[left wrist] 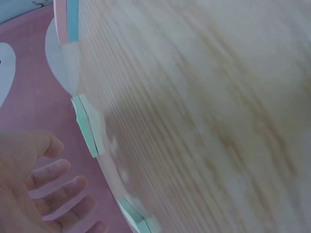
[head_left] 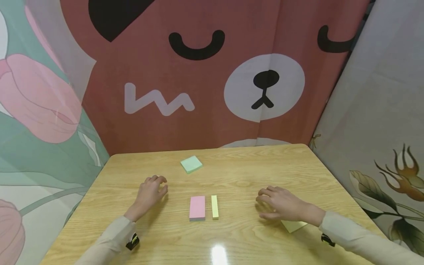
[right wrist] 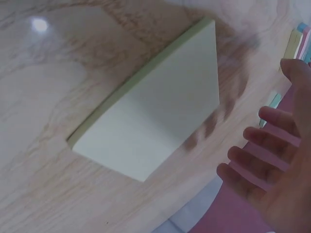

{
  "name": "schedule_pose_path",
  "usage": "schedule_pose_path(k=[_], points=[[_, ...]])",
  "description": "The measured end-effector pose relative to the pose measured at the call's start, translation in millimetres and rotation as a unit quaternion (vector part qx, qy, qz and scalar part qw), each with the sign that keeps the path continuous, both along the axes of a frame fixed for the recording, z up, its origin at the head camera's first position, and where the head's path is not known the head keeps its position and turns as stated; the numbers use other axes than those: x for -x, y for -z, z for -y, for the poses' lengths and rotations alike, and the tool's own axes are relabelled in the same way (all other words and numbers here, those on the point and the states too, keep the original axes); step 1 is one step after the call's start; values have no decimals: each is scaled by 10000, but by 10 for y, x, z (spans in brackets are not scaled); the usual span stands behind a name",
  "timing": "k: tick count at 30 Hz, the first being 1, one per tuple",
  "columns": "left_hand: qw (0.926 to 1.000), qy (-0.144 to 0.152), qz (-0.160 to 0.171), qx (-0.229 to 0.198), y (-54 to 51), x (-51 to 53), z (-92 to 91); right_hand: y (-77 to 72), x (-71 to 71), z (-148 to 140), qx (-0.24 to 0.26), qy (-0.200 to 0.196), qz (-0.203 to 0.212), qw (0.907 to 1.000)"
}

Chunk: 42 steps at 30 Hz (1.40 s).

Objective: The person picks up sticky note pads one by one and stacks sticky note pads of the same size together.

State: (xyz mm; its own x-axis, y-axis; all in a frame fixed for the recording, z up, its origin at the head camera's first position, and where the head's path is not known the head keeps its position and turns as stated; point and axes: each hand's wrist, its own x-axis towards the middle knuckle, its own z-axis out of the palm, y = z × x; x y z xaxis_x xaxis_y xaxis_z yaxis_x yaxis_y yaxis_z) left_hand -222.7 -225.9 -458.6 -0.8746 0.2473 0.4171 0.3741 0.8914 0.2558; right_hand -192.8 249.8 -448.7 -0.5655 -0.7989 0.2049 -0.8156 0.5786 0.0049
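Observation:
My left hand (head_left: 149,195) hovers over the left part of the table with loosely bent fingers and nothing in them. Right of it lie a pink sticky-note pad (head_left: 197,208) and a narrow yellow sticky-note strip (head_left: 215,207), side by side. Farther back is a square green sticky-note pad (head_left: 191,164). On the right, my right hand (head_left: 283,204) is held with relaxed, spread fingers, also holding nothing. It partly hides a pale yellow sticky-note pad (head_left: 293,225) in the head view; the right wrist view shows this pad (right wrist: 155,102) whole, apart from the fingers.
The wooden table (head_left: 238,173) has rounded back corners. A reddish curtain with a bear face (head_left: 212,73) hangs behind it, with patterned cloths at both sides. In the left wrist view, two green pieces (left wrist: 86,126) show near the hand.

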Motion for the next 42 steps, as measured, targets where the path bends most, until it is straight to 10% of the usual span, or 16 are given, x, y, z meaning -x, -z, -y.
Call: schedule_pose_path(k=[42], points=[[9989, -148, 399, -216, 112, 146, 131, -123, -33, -399, -546, 231, 1882, 9803]])
